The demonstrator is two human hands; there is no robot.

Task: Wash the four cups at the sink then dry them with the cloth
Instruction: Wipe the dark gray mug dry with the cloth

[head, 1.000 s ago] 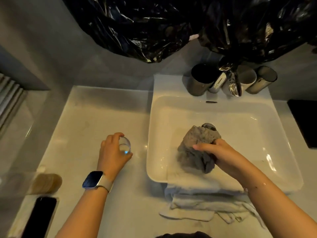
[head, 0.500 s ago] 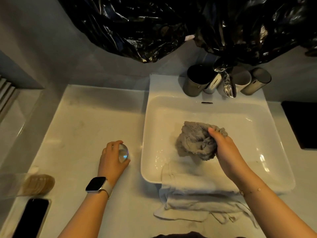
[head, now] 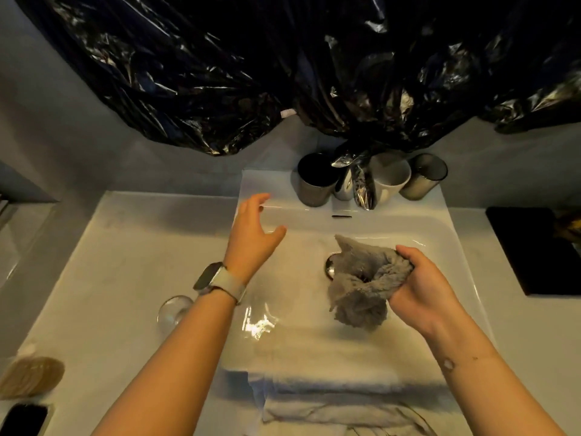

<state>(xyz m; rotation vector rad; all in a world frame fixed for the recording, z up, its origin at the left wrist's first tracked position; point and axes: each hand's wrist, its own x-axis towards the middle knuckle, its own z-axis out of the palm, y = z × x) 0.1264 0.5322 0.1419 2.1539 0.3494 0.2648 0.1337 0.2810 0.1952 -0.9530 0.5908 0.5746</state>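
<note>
Cloth (head: 361,286) sat bunched in my right hand (head: 421,287), fingers curled round it above the sink (head: 452,247). My left hand (head: 254,237) was empty, fingers spread, reaching toward the three cups at the back rim: dark cup (head: 316,180), white cup (head: 390,179), smoky cup (head: 424,177). The glass cup (head: 173,311) stood on the worktop (head: 110,278) beside my forearm. I judged it best to grip the nearest cup low and firmly, since wet walls slip. Black plastic sheeting (head: 283,64) hid the tap's top, and whether the cups were wet I could not tell.
</note>
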